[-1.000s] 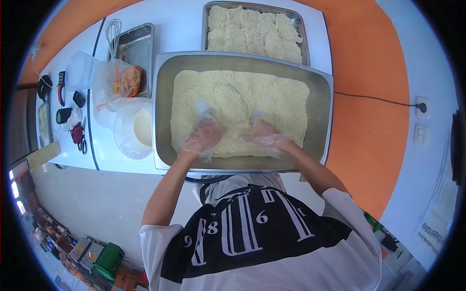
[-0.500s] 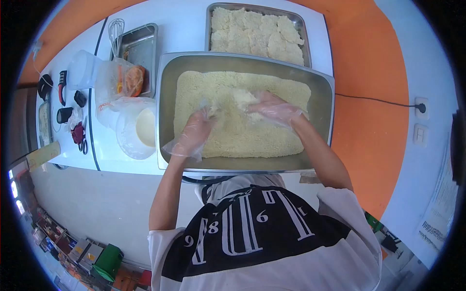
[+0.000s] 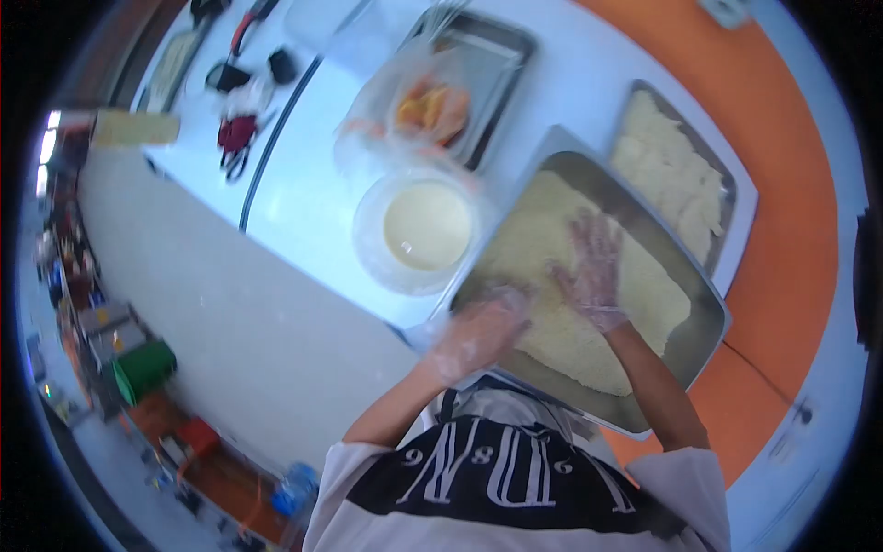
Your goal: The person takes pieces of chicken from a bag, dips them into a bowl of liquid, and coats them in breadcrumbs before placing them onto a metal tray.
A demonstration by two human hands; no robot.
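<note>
A deep metal pan (image 3: 706, 317) holds a wide bed of pale yellow crumbs (image 3: 644, 299). My right hand (image 3: 596, 267), in a clear plastic glove, lies open on the crumbs with its fingers spread. Over the pan's near left rim is my left hand (image 3: 487, 329), gloved too and dusted with crumbs. Motion smears its fingers, so whether it grips anything cannot be made out. Left of the pan stands a translucent bowl (image 3: 370, 225) of creamy liquid batter (image 3: 428, 224).
Behind the pan, a second metal tray (image 3: 727, 198) holds crumb-coated pieces (image 3: 667, 161). A plastic bag (image 3: 432, 106) with orange contents rests by a shallow tray (image 3: 501, 110) with a whisk (image 3: 441, 17). Scissors (image 3: 236, 166) and small dark items lie at far left.
The view has turned left, bringing the bowl nearer the middle. My left hand has moved from the crumbs to the pan's rim. The pale clump at my right hand no longer shows; its fingers are spread.
</note>
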